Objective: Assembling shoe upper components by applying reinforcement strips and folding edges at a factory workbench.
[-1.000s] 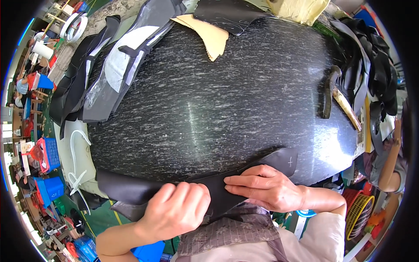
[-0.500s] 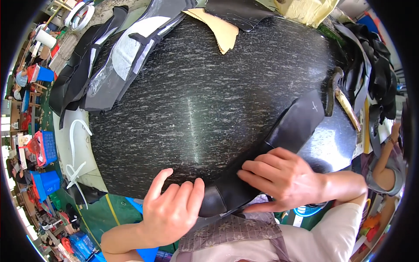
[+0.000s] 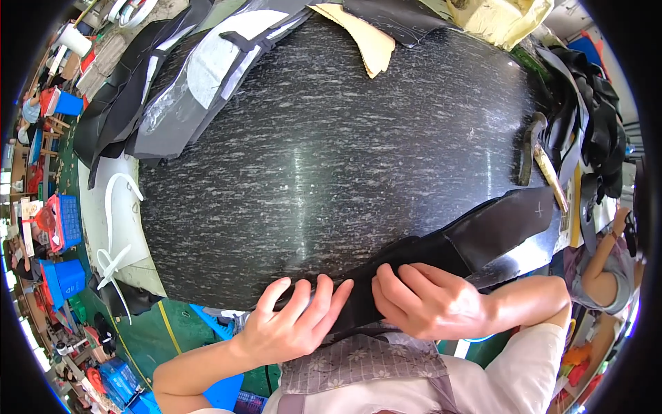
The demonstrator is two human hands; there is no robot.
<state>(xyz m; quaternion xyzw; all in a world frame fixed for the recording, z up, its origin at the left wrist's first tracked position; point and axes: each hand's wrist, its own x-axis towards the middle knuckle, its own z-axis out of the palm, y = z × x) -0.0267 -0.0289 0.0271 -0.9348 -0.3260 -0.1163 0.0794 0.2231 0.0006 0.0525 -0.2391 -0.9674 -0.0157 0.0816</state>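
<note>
A long black leather-like strip [image 3: 507, 224] lies along the near edge of the dark speckled worktop, its smooth end reaching up to the right with a small pale cross mark on it. My left hand [image 3: 293, 324] is closed at the strip's left part, fingers bent over it and the thumb side mostly hidden. Close beside it, my right hand [image 3: 431, 300] grips the middle of the strip with curled fingers; its fingertips press on the matte black section. What lies under the strip is hidden.
A hammer [image 3: 532, 155] with a worn handle rests at the right edge. Black cut pieces [image 3: 600, 117] are heaped beyond it. Grey and white panels [image 3: 186, 103] lie far left, a tan zigzag-edged scrap [image 3: 365, 38] at the back, a white cord [image 3: 110, 221] at left. Another person [image 3: 607, 269] sits at right.
The strip has swung lower and to the right, its far end now nearer the hammer. My left hand has moved right onto the strip, closer to my right hand. The view has shifted slightly.
</note>
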